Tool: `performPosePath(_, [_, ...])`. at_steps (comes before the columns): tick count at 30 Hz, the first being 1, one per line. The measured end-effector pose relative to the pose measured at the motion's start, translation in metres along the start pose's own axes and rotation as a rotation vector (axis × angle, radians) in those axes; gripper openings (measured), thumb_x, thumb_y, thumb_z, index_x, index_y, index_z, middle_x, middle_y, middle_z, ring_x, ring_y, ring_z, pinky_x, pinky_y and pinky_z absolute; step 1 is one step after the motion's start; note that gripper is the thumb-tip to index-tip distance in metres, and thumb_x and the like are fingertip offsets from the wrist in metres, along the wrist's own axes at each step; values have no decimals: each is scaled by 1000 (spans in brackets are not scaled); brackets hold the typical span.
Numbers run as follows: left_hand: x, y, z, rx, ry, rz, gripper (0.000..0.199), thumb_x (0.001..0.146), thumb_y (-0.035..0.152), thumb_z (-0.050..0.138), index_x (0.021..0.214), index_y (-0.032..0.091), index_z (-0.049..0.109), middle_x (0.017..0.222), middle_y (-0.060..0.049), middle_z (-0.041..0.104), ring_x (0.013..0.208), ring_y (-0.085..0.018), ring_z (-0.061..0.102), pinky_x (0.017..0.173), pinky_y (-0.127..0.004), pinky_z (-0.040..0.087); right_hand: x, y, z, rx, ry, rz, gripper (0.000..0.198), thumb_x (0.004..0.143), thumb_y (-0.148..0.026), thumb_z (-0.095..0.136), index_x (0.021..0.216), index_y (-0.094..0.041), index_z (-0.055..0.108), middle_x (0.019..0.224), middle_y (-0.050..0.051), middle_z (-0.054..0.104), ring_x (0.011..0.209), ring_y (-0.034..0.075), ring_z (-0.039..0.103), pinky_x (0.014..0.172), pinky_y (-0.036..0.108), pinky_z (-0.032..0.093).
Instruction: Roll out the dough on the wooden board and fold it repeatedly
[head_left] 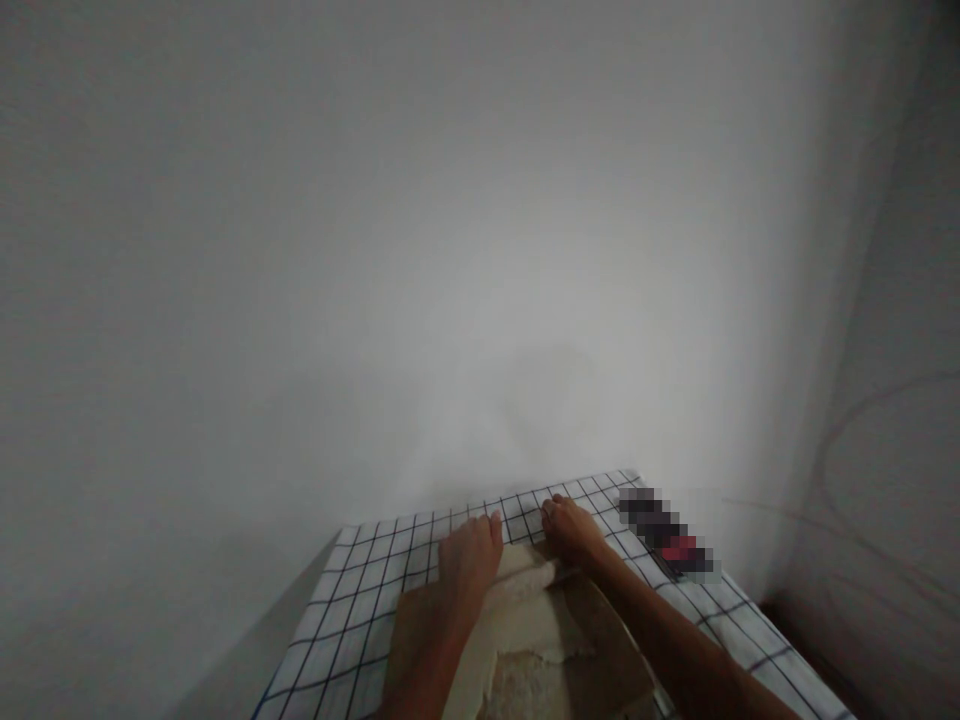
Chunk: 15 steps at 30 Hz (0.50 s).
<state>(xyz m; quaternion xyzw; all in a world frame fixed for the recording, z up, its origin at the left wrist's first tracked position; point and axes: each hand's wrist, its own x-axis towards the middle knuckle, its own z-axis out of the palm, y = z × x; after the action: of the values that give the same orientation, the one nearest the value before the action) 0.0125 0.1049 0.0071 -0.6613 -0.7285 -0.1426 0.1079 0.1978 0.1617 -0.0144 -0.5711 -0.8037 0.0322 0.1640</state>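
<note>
A brown cardboard sheet (592, 620) with a torn, paler papery surface lies in front of me on a table covered by a white cloth with a dark grid (360, 590). Over its far left part, my left hand (471, 552) is closed with its fingers curled down at the edge. At the far right edge, my right hand (570, 528) is also closed, fingertips bent in on the sheet. Both sets of fingertips are partly hidden. A pale crumpled strip (525, 580) crosses the sheet between the wrists.
A pixelated dark and red item (667, 535) rests near the table's right edge. A plain pale wall (450, 250) rises behind the table, and another wall with faint curved marks (885, 450) stands to the right.
</note>
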Motion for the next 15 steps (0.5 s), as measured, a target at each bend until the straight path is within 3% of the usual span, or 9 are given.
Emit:
performPosePath(10, [-30,0,14,-55,123,92,35,105,34,35,109,19,67,102,-11,71,97,-23,67,80,-32,48,-58,-1,-9,19,34,66,33,104,-30,38,124,-20,62,126,14,65,119,26,59,99,41,46])
performPosePath(15, [-60,-6,16,-60,180,159,37,103,34,40,130,21,62,122,-12,70,116,-26,62,100,-40,47,-96,-10,-9,31,93,100,41,104,-37,35,132,-23,60,149,12,54,141,30,43,113,53,33])
